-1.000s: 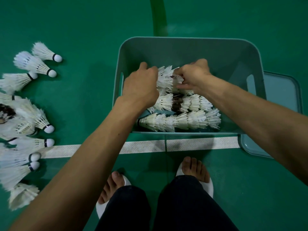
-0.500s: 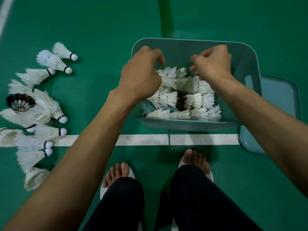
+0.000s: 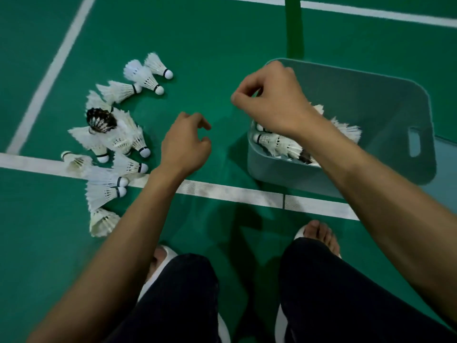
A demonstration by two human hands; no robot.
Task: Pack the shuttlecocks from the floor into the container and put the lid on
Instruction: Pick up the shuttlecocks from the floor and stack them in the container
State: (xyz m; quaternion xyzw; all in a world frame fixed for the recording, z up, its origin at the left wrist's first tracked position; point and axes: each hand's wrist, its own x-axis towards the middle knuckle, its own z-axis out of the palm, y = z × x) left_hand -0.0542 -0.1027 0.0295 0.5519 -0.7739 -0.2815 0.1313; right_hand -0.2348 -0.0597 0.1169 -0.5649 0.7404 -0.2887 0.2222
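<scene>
Green court flooring (image 3: 197, 45) crossed by a white line (image 3: 222, 191) carries everything. The loose shuttlecocks (image 3: 116, 142) lie in a scatter just to the outer side of the left hand (image 3: 184, 147), most on their sides with cork tips pointing various ways, one dark-feathered shuttlecock (image 3: 101, 120) sitting upright among them. They should be very light, with stiff but brittle feather skirts that crush or splay easily, so the safe hold is probably the rounded cork or the banded neck just above it, not the feathers. The left hand hovers above the floor, near the pile but apart from it, fingers loosely curled and holding nothing. The right hand (image 3: 269, 100), also loosely curled and empty, hangs further forward over the near corner of the grey-green container (image 3: 385, 100). Under its wrist, packed shuttlecocks (image 3: 277, 144) lie in rows inside. A paler slab at the far side of the container looks like the lid (image 3: 448, 169), not yet fitted.
</scene>
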